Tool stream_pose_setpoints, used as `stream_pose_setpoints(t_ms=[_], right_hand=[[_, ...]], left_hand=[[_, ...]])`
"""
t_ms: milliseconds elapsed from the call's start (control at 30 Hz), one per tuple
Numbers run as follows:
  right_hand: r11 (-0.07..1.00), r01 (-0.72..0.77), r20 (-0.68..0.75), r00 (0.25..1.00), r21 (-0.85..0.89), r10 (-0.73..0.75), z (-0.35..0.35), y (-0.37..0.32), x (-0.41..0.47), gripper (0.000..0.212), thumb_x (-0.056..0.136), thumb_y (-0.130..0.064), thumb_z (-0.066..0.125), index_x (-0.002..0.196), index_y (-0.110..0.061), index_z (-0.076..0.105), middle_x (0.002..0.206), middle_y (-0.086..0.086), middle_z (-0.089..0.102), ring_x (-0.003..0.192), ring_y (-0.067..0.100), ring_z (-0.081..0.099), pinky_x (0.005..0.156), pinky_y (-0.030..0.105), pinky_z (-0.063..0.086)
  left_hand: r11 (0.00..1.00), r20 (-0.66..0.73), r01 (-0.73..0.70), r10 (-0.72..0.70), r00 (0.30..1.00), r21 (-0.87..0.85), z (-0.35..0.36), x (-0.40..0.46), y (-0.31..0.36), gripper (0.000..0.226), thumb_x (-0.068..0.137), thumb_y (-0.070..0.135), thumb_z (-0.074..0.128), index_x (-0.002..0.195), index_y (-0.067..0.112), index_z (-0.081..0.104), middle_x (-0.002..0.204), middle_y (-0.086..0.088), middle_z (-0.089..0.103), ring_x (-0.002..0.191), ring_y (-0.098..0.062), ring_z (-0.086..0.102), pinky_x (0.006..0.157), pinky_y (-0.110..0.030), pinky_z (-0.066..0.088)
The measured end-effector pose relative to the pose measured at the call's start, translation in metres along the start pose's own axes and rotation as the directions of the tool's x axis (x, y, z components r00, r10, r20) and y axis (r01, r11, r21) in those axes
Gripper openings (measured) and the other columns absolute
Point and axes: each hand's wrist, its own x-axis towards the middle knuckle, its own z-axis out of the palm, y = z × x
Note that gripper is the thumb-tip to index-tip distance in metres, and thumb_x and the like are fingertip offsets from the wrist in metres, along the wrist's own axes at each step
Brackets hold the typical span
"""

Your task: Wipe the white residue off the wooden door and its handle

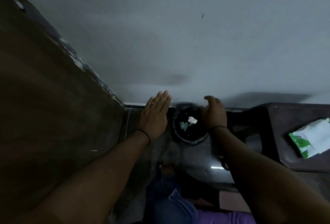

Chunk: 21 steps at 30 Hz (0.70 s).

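Dim corner, bin [189,127] below; left hand [153,115] flat, right hand [213,113] loosely curled, both empty.

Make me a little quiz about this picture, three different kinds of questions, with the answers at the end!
1. True or false: the left hand is holding a cloth.
2. Where is the crumpled white wad? A) on the stool B) in the black bin C) in the right hand
3. What lies on the dark stool at the right?

Key: 1. False, it is open and flat with nothing in it. 2. B. 3. A green and white packet.
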Motion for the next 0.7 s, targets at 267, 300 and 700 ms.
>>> stream_pose_setpoints(t_ms=[267, 300, 700], right_hand=[[0.991, 0.119, 0.011, 0.993, -0.063, -0.119, -0.017, -0.036, -0.009, 0.031, 0.096, -0.024, 0.059, 0.122, -0.008, 0.061, 0.123, 0.017, 0.061, 0.112, 0.038, 0.055, 0.088, 0.044, 0.047], [0.982, 0.171, 0.019, 0.985, -0.074, -0.171, -0.019, -0.05, -0.011, 0.03, 0.096, -0.023, 0.058, 0.122, -0.008, 0.062, 0.122, 0.017, 0.062, 0.11, 0.038, 0.056, 0.088, 0.044, 0.047], [0.78, 0.619, -0.1, 0.774, -0.093, -0.626, -0.05, -0.238, -0.053, 0.051, 0.096, -0.043, 0.054, 0.134, -0.01, 0.054, 0.137, 0.011, 0.057, 0.128, 0.028, 0.052, 0.106, 0.043, 0.043]], left_hand=[[1.0, -0.088, 0.025, -0.024, 0.996, 0.018, -0.024, 0.007, -0.005, 0.073, 0.087, 0.016, 0.05, 0.153, 0.009, 0.02, 0.162, -0.009, 0.015, 0.149, -0.026, 0.012, 0.121, -0.042, 0.014], [0.999, -0.096, 0.04, -0.037, 0.995, 0.025, -0.032, 0.005, -0.008, 0.074, 0.086, 0.016, 0.049, 0.154, 0.009, 0.019, 0.162, -0.009, 0.015, 0.149, -0.026, 0.013, 0.121, -0.042, 0.014], [0.919, -0.311, 0.389, -0.353, 0.882, 0.061, -0.162, -0.087, -0.093, 0.073, 0.093, 0.026, 0.043, 0.155, 0.009, 0.007, 0.163, -0.01, 0.002, 0.15, -0.025, 0.0, 0.122, -0.041, 0.002]])
